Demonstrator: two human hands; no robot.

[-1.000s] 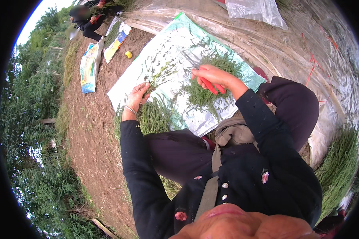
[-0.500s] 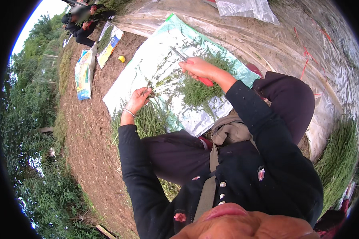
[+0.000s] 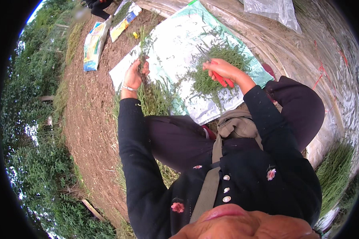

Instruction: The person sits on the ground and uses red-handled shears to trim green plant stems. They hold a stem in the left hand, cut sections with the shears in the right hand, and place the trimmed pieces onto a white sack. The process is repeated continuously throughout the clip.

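Observation:
My left hand is closed around a bunch of thin green plant stems, raised upright over the left edge of a white and pale green plastic sheet. In my right hand are red-handled scissors, their grey blades pointing up and left. The scissors are above a heap of feathery green sprigs lying on the sheet. More long-stemmed greenery lies between my left wrist and my bent knee.
Brown soil runs along the left, beside dense bushes. Printed sacks and a yellow object are at far left, near a person in dark clothes. Clear plastic film covers the right; cut grass lies near my right side.
My left hand has moved up with its stems, which now stand upright away from the scissors. My right hand has shifted right, and the scissors' handles now show spread apart.

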